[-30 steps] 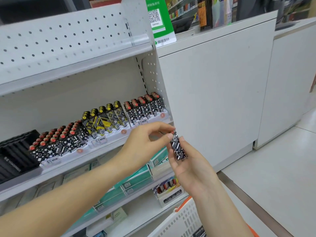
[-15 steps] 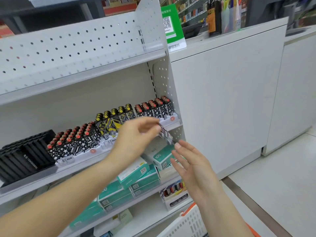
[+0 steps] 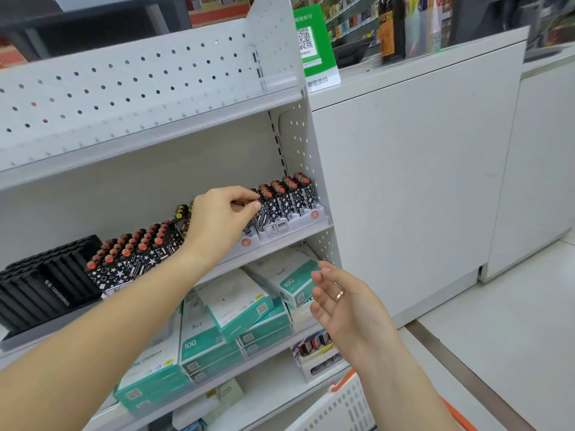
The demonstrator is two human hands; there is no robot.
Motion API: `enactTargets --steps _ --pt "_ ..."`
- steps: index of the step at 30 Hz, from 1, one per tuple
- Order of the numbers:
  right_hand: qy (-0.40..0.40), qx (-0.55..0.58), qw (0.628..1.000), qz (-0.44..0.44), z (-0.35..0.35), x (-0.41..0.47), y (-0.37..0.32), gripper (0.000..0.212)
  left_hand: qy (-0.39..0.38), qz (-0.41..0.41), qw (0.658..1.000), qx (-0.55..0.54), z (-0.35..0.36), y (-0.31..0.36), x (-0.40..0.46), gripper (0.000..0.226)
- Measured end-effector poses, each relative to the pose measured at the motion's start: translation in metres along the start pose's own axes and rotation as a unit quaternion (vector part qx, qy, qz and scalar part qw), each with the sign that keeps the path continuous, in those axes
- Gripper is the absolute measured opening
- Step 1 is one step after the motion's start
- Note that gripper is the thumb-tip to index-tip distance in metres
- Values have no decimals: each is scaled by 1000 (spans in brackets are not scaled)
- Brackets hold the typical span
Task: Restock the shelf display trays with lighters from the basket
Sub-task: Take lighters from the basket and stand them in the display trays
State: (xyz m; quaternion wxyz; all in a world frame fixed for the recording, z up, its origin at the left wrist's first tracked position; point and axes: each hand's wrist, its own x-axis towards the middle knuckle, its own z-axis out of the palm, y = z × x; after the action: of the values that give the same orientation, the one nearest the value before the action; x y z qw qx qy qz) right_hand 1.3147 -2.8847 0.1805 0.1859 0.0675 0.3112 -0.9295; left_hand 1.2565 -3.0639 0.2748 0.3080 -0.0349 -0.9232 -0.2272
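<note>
**Lighter goes into the right-hand display tray**

A person's left hand (image 3: 222, 217) reached onto the middle shelf (image 3: 280, 244) and pinched the red-capped top of a black-and-white patterned lighter (image 3: 260, 213) between thumb and forefinger, the other fingers curled in beside them. The lighter stood at the left end of the row in the right-hand display tray (image 3: 314, 217), touching the next lighter in that row (image 3: 289, 195). Whether it was fully seated in its slot could not be told, as the hand covered the front of the tray's left end.

Left of that tray, partly behind the wrist, stood a row of yellow-and-black lighters (image 3: 182, 213). Further left again, a tray of red-capped lighters with star and geometric patterns (image 3: 133, 253) was filled in several rows. At the far left of the same shelf sat a black slotted tray (image 3: 40, 284) with white lettering on its front.

The right hand (image 3: 348, 306) hung below and to the right of the right-hand display tray, palm turned inward, fingers loosely spread and holding nothing; a ring showed on one finger. Below the tray, on the next shelf down, lay stacked teal-and-white boxes (image 3: 236, 309) marked "100". A white basket with an orange rim (image 3: 339, 405) sat at the bottom edge of the view, beneath the right forearm. To the right of the tray, beyond the shelf's perforated side panel, stood a white counter (image 3: 404, 181) with a green QR-code sign (image 3: 312, 45) on top.
</note>
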Motion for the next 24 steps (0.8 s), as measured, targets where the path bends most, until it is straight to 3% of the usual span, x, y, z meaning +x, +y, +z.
enactTargets --steps 7,10,12,15,18,21,24 --pt "-11 -58 998 3 -1 -1 -1 12 -22 25 995 91 0 1 3 17" --pt "-18 -196 980 -31 1 -3 -1 15 -60 28 991 120 -6 0 3 27" --pt "-14 -328 942 -69 1 -4 4 14 -60 37 993 98 -12 -1 -10 36" --pt "-17 -525 841 -127 -14 -7 18 10 -27 39 999 -24 -15 0 -62 30" --pt "-45 -706 696 -124 -46 -7 38 10 -98 -5 989 -108 9 -14 -141 19" --pt "-92 -831 548 -20 -91 -10 57 28 -218 -87 964 -126 51 -45 -218 15" --pt "-134 -874 441 153 -142 -21 74 35 -382 -174 904 -85 95 -81 -283 19"
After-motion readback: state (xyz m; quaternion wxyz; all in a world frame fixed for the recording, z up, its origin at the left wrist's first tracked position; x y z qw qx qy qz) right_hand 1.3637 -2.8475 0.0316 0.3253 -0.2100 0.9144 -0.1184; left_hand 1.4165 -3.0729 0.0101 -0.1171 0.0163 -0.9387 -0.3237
